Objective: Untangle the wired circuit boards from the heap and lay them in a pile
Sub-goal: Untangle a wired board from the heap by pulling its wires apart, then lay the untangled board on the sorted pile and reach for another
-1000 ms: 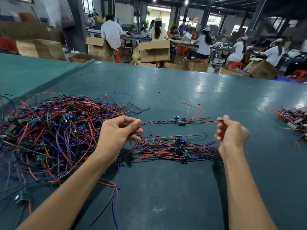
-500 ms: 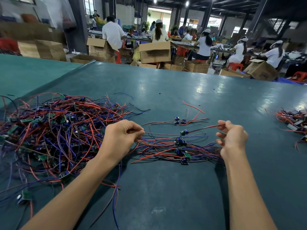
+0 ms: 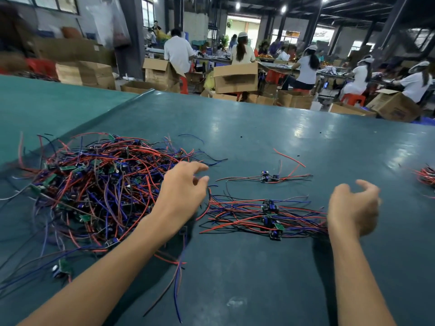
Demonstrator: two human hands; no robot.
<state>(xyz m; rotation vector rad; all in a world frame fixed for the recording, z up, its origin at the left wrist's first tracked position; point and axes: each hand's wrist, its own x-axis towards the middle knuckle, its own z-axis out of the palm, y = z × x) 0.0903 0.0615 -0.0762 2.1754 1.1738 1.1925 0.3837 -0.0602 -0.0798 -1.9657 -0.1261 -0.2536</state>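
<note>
Nothing is held in either grip: the left hand [image 3: 181,196] is spread loosely at the edge of the heap [image 3: 94,189], the right hand [image 3: 353,208] slackly curled beside the pile [image 3: 259,215] (wired boards laid together) on the desk [image 3: 259,290].

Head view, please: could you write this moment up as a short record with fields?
surface: green table
heap: tangled red and blue wired boards, on the left
pile: wired boards laid flat between the hands
lone board: lies apart, just beyond the pile
left hand: open, empty, at the heap's right edge
right hand: open, empty, at the pile's right end, blurred
far right: another wire bundle at the frame edge
</note>
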